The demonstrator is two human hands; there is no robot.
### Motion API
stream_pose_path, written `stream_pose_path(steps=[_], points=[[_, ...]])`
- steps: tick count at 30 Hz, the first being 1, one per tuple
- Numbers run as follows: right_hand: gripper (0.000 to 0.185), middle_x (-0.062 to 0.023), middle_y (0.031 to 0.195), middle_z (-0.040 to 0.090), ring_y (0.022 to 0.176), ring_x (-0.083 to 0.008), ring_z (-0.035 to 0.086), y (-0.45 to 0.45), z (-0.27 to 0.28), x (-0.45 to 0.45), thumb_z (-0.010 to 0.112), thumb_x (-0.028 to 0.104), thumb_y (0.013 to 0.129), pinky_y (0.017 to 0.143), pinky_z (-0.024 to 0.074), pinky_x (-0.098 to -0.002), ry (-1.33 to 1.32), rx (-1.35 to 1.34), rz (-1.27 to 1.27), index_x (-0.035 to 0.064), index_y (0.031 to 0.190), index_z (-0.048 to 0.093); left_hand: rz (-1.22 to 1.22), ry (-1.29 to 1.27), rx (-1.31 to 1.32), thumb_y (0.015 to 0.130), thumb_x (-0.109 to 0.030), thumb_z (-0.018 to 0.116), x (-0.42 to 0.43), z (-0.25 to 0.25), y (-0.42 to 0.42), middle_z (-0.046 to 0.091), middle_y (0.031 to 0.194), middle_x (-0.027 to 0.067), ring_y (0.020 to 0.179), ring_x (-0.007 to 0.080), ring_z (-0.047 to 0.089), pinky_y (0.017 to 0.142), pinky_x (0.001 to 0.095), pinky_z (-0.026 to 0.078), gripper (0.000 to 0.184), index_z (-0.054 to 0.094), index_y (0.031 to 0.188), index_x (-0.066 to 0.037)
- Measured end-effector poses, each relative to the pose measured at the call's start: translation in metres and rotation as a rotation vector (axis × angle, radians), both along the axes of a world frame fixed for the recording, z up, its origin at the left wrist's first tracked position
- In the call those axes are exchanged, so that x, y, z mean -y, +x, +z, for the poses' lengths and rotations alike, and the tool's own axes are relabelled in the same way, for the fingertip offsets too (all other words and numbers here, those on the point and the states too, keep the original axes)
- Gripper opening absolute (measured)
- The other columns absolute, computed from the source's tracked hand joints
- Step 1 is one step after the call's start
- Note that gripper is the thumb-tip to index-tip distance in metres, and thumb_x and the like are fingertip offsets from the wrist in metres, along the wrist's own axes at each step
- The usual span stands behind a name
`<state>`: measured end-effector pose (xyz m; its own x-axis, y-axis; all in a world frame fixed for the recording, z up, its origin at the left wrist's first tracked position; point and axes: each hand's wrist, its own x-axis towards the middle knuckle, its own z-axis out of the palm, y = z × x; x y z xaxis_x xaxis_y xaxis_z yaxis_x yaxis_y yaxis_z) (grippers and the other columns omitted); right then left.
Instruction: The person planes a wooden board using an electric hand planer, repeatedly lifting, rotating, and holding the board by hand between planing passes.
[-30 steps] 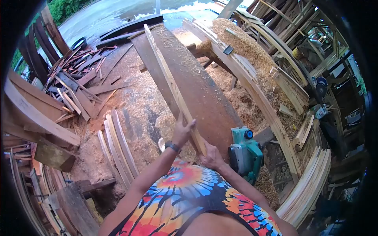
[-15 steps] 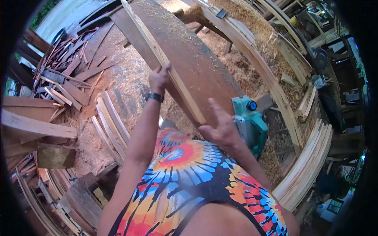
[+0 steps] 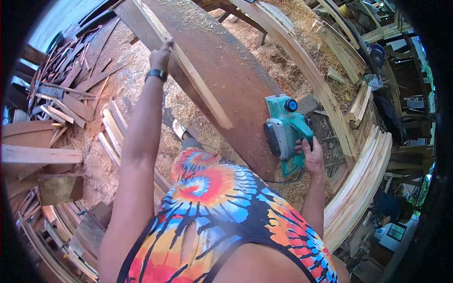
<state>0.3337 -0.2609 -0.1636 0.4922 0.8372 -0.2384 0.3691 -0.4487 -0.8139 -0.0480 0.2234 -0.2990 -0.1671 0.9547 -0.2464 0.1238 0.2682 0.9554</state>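
A long pale strip of wood point(image 3: 202, 90) lies along the near edge of the brown worktable point(image 3: 226, 66). Its far part is gripped by my left hand point(image 3: 161, 57), which wears a dark wristband, with the fingers closed over the strip's edge. On the right end of the table rests a green electric planer point(image 3: 284, 121) with a blue-centred knob. My right hand point(image 3: 312, 155) is wrapped round the planer's rear handle, the thumb on top. A dark cord runs from the planer's rear near the table edge.
Curved planks point(image 3: 361, 188) are stacked at my right. A long board point(image 3: 302, 59) runs beyond the table. Scrap wood point(image 3: 66, 101) is heaped on the left, near more curved strips point(image 3: 113, 129). Shavings cover the ground, and my foot point(image 3: 179, 129) stands below the table.
My right hand has left the strip's near end and closed on the planer's handle. My left hand keeps its hold on the strip and appears farther up and left. The view has shifted.
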Motion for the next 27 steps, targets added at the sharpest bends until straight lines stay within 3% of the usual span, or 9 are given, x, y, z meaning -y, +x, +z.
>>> stream_pose_path(steps=[2, 5, 9, 12, 16, 19, 20, 24, 27], points=[[0.068, -0.008, 0.082, 0.067, 0.071, -0.0175, 0.064, 0.017, -0.016, 0.003, 0.063, 0.058, 0.093, 0.067, 0.0501, -0.0325, -0.033, -0.431, 0.014, -0.0011, 0.126, 0.057, -0.036, 0.004, 0.097, 0.073, -0.056, 0.083, 0.045, -0.001, 0.013, 0.069, 0.113, 0.0208, 0.101, 0.026, 0.066, 0.085, 0.0351, 0.052, 0.089, 0.061, 0.121, 0.016], [0.069, -0.0037, 0.073, 0.06, 0.06, -0.0122, 0.057, 0.02, -0.003, -0.009, 0.063, 0.06, 0.091, 0.056, 0.0454, -0.0277, -0.068, -0.518, 0.078, 0.0012, 0.127, 0.056, -0.056, -0.034, 0.322, 0.075, -0.046, 0.086, 0.13, 0.001, 0.038, 0.062, 0.129, 0.0209, 0.113, 0.0257, 0.063, 0.096, 0.0347, 0.05, 0.094, 0.047, 0.136, 0.014], [0.067, -0.0015, 0.067, 0.054, 0.055, -0.0116, 0.054, -0.012, 0.031, -0.025, 0.064, 0.057, 0.093, 0.05, 0.0429, -0.0261, -0.091, -0.421, 0.107, -0.0005, 0.125, 0.056, -0.269, 0.053, 0.491, 0.087, -0.029, 0.078, 0.247, 0.066, 0.051, 0.062, 0.133, 0.0174, 0.12, 0.0263, 0.06, 0.103, 0.0353, 0.047, 0.074, 0.045, 0.141, 0.01], [0.071, -0.0015, 0.064, 0.052, 0.048, -0.0107, 0.05, -0.04, 0.073, -0.028, 0.065, 0.061, 0.09, 0.045, 0.0409, -0.0253, -0.083, -0.414, 0.129, -0.0002, 0.125, 0.055, -0.338, -0.011, 0.521, 0.092, -0.014, 0.071, 0.29, 0.028, 0.035, 0.056, 0.138, 0.019, 0.126, 0.0254, 0.056, 0.104, 0.0358, 0.048, 0.062, 0.044, 0.143, 0.008], [0.082, -0.0017, 0.067, 0.055, 0.05, -0.0091, 0.051, -0.064, 0.114, -0.021, 0.074, 0.066, 0.079, 0.043, 0.0394, -0.0243, -0.091, -0.421, 0.248, -0.0029, 0.119, 0.056, -0.265, 0.012, 0.27, 0.093, -0.01, 0.065, 0.312, -0.022, 0.017, 0.068, 0.12, 0.0137, 0.109, 0.0212, 0.065, 0.092, 0.0318, 0.055, 0.035, 0.062, 0.126, 0.003], [0.073, 0.0009, 0.074, 0.058, 0.06, -0.0038, 0.052, -0.088, 0.126, -0.029, 0.076, 0.061, 0.082, 0.052, 0.0416, -0.0205, -0.172, -0.372, 0.356, 0.0001, 0.118, 0.061, -0.171, -0.188, 0.235, 0.093, -0.012, 0.065, 0.312, -0.054, 0.009, 0.071, 0.107, 0.0112, 0.095, 0.0179, 0.068, 0.082, 0.031, 0.057, 0.03, 0.065, 0.119, 0.003], [0.069, -0.0024, 0.087, 0.065, 0.07, -0.0063, 0.057, -0.095, 0.127, -0.034, 0.077, 0.055, 0.084, 0.062, 0.0475, -0.0235, -0.186, -0.421, 0.409, -0.0012, 0.122, 0.06, -0.17, -0.222, 0.187, 0.094, -0.015, 0.065, 0.312, -0.063, 0.007, 0.072, 0.101, 0.0094, 0.084, 0.0164, 0.068, 0.072, 0.0299, 0.056, 0.027, 0.066, 0.115, 0.002], [0.062, -0.0107, 0.105, 0.072, 0.093, -0.0163, 0.065, -0.113, 0.119, -0.045, 0.081, 0.045, 0.084, 0.085, 0.0524, -0.034, -0.09, -0.22, 0.65, -0.0022, 0.121, 0.062, -0.182, -0.346, 0.211, 0.092, -0.019, 0.068, 0.325, -0.089, -0.003, 0.073, 0.096, 0.0092, 0.076, 0.0172, 0.068, 0.068, 0.0296, 0.055, 0.03, 0.069, 0.113, 0.002], [0.056, -0.0112, 0.098, 0.073, 0.089, -0.0138, 0.066, -0.119, 0.113, -0.049, 0.083, 0.04, 0.083, 0.081, 0.0536, -0.0338, -0.174, -0.209, 0.649, -0.0014, 0.116, 0.066, -0.257, -0.361, 0.055, 0.089, -0.02, 0.069, 0.346, -0.097, -0.015, 0.073, 0.092, 0.0102, 0.074, 0.0181, 0.069, 0.069, 0.0298, 0.055, 0.03, 0.071, 0.108, 0.003]])
